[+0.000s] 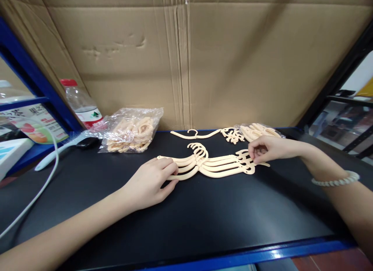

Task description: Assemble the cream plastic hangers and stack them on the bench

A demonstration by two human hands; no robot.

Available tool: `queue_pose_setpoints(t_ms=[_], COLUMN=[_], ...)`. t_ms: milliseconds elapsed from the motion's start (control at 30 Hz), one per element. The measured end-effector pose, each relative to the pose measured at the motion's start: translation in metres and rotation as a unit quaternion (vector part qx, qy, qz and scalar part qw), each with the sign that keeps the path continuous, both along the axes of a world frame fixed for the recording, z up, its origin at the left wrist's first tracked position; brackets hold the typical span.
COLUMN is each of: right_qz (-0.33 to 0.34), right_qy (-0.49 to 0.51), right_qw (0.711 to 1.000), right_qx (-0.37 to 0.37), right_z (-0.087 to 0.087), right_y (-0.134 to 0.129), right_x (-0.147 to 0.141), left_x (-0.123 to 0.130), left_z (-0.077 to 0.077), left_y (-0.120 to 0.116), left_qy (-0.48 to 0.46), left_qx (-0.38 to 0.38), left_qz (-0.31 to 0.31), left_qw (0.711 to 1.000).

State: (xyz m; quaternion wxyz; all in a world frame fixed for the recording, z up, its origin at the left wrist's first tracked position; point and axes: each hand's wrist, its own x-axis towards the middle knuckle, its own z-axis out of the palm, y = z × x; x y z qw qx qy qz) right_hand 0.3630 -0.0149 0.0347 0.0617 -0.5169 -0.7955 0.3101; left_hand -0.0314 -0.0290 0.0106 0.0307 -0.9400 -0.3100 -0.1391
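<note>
Several cream plastic hangers lie overlapped in a row on the black table, their hooks bunched at the middle. My left hand rests over their left ends, its fingers closed round the arm of the nearest hanger. At the right ends, my right hand has its fingers pinched at small cream pieces joined to the hangers; the fingertips partly hide what they hold. A single hanger lies behind the row, near the cardboard. Beside it is a small pile of curly cream pieces.
A clear bag of cream parts sits at the back left, another bag behind my right hand. A red-capped bottle, white cable and white-handled object are at left. Cardboard stands behind the table.
</note>
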Motion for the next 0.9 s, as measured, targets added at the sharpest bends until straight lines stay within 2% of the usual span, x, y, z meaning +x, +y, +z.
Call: queue_pose_setpoints(t_ms=[67, 200, 367, 533, 700, 900], right_qz=[-0.009, -0.041, -0.071, -0.032, 0.022, 0.024], right_qy=[-0.002, 0.000, 0.028, 0.049, -0.011, -0.051], right_qw=[1.000, 0.994, 0.979, 0.987, 0.988, 0.989], right_qx=[0.018, 0.104, 0.188, 0.148, 0.154, 0.135], right_z=[0.000, 0.001, 0.001, -0.004, -0.009, -0.010], right_y=[0.000, 0.000, -0.007, -0.020, -0.026, -0.026], right_x=[-0.002, -0.011, -0.035, -0.061, -0.073, -0.079], left_x=[0.001, 0.002, 0.006, 0.010, 0.011, 0.012], left_z=[0.000, 0.000, -0.002, -0.005, -0.009, -0.010], left_y=[0.000, -0.001, -0.009, -0.019, -0.020, -0.019], left_qy=[-0.001, -0.002, -0.004, -0.002, -0.009, -0.044], left_qx=[0.006, 0.012, 0.018, 0.007, 0.001, 0.006], left_qz=[-0.001, 0.006, 0.029, 0.014, -0.006, -0.024], left_qw=[1.000, 1.000, 0.999, 1.000, 1.000, 0.999])
